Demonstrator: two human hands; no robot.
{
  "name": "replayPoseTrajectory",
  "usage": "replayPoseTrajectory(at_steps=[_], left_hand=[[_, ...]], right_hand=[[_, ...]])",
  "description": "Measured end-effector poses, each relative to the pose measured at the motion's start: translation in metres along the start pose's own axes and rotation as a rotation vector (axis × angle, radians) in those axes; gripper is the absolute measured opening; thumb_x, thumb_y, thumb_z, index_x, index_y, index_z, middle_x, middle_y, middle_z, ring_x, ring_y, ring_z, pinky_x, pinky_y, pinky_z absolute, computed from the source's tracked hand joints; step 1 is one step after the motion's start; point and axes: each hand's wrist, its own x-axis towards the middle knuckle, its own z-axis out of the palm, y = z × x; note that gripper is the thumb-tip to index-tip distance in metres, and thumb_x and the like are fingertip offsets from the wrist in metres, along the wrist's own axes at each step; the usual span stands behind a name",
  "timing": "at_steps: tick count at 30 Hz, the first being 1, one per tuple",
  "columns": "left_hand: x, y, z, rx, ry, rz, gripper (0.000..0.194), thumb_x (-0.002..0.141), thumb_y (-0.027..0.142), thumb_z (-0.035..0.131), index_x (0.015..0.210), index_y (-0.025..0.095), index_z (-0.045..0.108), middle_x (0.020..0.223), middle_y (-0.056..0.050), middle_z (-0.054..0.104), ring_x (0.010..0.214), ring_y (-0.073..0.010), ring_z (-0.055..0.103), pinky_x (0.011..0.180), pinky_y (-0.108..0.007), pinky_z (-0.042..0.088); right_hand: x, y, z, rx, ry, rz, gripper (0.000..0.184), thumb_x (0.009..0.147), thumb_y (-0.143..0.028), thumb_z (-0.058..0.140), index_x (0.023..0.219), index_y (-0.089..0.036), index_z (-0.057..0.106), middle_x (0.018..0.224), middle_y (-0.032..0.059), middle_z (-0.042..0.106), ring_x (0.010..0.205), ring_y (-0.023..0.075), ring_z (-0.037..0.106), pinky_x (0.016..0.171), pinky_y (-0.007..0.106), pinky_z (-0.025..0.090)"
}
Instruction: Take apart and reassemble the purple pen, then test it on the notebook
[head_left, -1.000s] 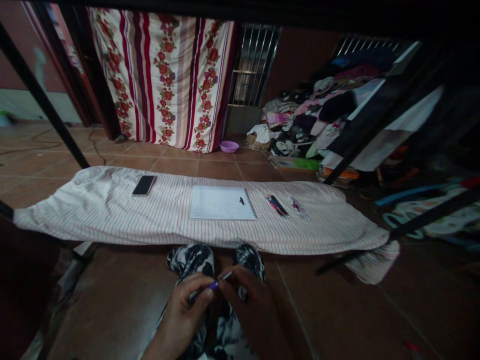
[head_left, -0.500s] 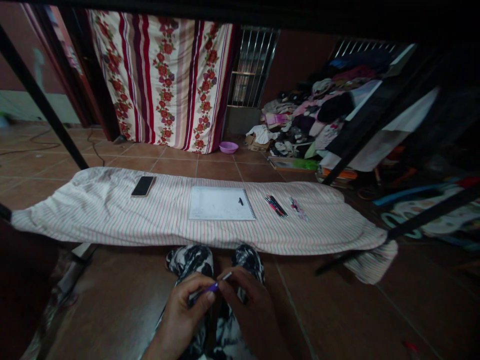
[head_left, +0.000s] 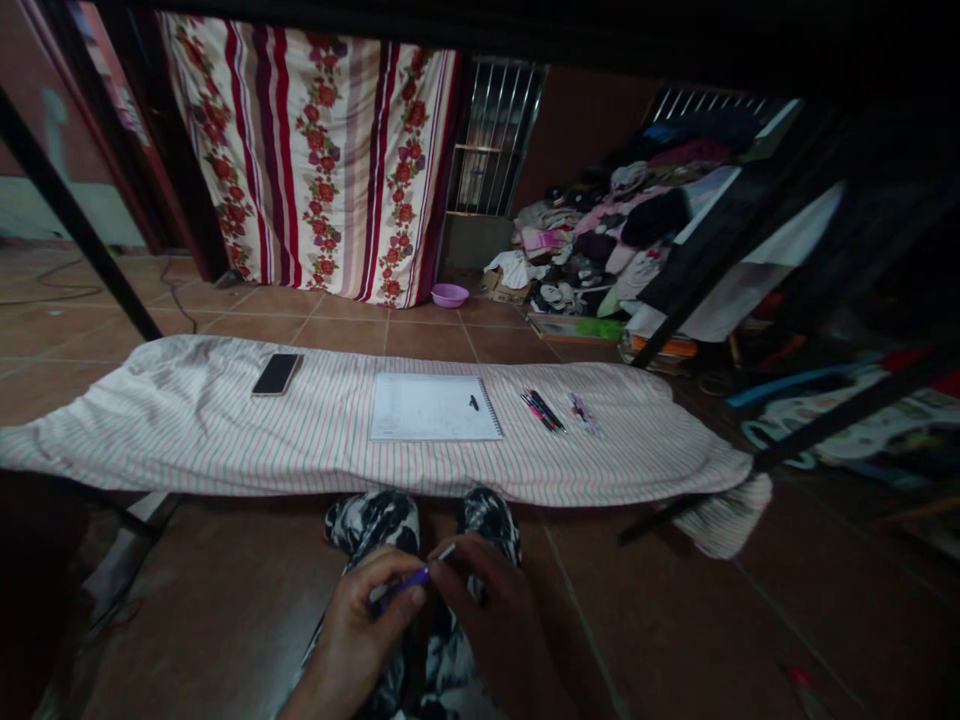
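Both hands meet low in the middle of the view, above my knees in black-and-white patterned trousers [head_left: 375, 520]. My left hand [head_left: 360, 625] pinches a purple pen [head_left: 409, 583] by its barrel. My right hand [head_left: 487, 615] has its fingers closed on the pen's pale tip end. Beyond my knees a striped padded board [head_left: 225, 430] stretches across the floor. On it lie a spiral notebook [head_left: 431, 408] with a small dark object on the page, a phone [head_left: 277, 374] to the left, and several pens [head_left: 544, 410] to the right.
Brown floor tiles surround the board. A floral striped curtain [head_left: 330, 160] hangs at the back, with a small purple bowl [head_left: 450, 294] at its foot. A heap of clothes [head_left: 615, 240] fills the back right. Dark metal bars [head_left: 67, 210] cross the view on both sides.
The view has shifted slightly, so the board and notebook sit a little further left. My hands stay on the purple pen in the same grip.
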Motion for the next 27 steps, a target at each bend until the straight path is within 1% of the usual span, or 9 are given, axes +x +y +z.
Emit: replayPoseTrajectory(at_steps=[7,10,13,15,20,23,27], left_hand=[[0.0,0.003,-0.002,0.004,0.014,0.007,0.014,0.076,0.031,0.063,0.08,0.02,0.07,0.075,-0.003,0.066,0.074,-0.017,0.062,0.068,-0.024,0.048],[0.0,0.005,-0.002,0.002,0.024,0.004,0.014,0.077,0.031,0.062,0.081,0.02,0.07,0.076,-0.003,0.066,0.075,-0.0172,0.062,0.068,-0.024,0.048],[0.0,0.007,-0.001,0.011,0.019,-0.004,0.015,0.077,0.03,0.061,0.082,0.019,0.07,0.077,-0.004,0.067,0.075,-0.0176,0.062,0.069,-0.025,0.048],[0.0,0.007,-0.001,0.013,0.011,-0.009,0.017,0.077,0.031,0.061,0.08,0.018,0.07,0.076,-0.004,0.067,0.072,-0.0173,0.061,0.067,-0.025,0.048],[0.0,0.009,-0.003,0.0,-0.004,-0.015,0.018,0.079,0.031,0.058,0.084,0.017,0.07,0.079,-0.005,0.067,0.076,-0.0176,0.061,0.07,-0.026,0.047],[0.0,0.011,-0.003,-0.009,-0.019,-0.016,0.02,0.081,0.031,0.057,0.086,0.017,0.071,0.081,-0.006,0.067,0.077,-0.0178,0.061,0.071,-0.026,0.047],[0.0,0.01,-0.003,-0.014,-0.021,-0.008,0.025,0.082,0.036,0.055,0.083,0.017,0.071,0.076,-0.005,0.066,0.073,-0.0175,0.059,0.068,-0.026,0.047]], right_hand=[[0.0,0.001,0.001,-0.008,-0.001,-0.013,0.012,0.081,-0.022,0.053,0.072,-0.021,0.061,0.07,-0.0003,0.063,0.067,0.0122,0.06,0.064,0.02,0.045],[0.0,0.001,0.001,-0.006,-0.002,0.005,0.012,0.081,-0.022,0.052,0.073,-0.021,0.061,0.071,-0.0003,0.063,0.068,0.0122,0.06,0.065,0.02,0.045],[0.001,-0.002,-0.001,-0.008,-0.02,0.02,0.013,0.082,-0.022,0.051,0.074,-0.021,0.061,0.07,-0.0001,0.063,0.066,0.0122,0.059,0.063,0.02,0.046],[0.002,-0.005,-0.002,-0.006,-0.024,0.011,0.012,0.081,-0.022,0.051,0.076,-0.02,0.062,0.073,0.0007,0.064,0.069,0.0126,0.059,0.064,0.021,0.046],[0.002,-0.008,-0.004,-0.012,-0.048,0.028,0.013,0.082,-0.021,0.05,0.078,-0.019,0.063,0.077,0.0011,0.065,0.073,0.0127,0.06,0.068,0.022,0.046],[0.003,-0.009,-0.005,-0.031,-0.059,0.018,0.013,0.082,-0.019,0.05,0.08,-0.02,0.063,0.079,0.0015,0.066,0.075,0.0131,0.061,0.07,0.023,0.047],[0.004,-0.012,-0.007,-0.023,-0.076,-0.022,0.014,0.082,-0.016,0.05,0.083,-0.02,0.063,0.082,0.0012,0.066,0.08,0.0132,0.062,0.073,0.023,0.047]])
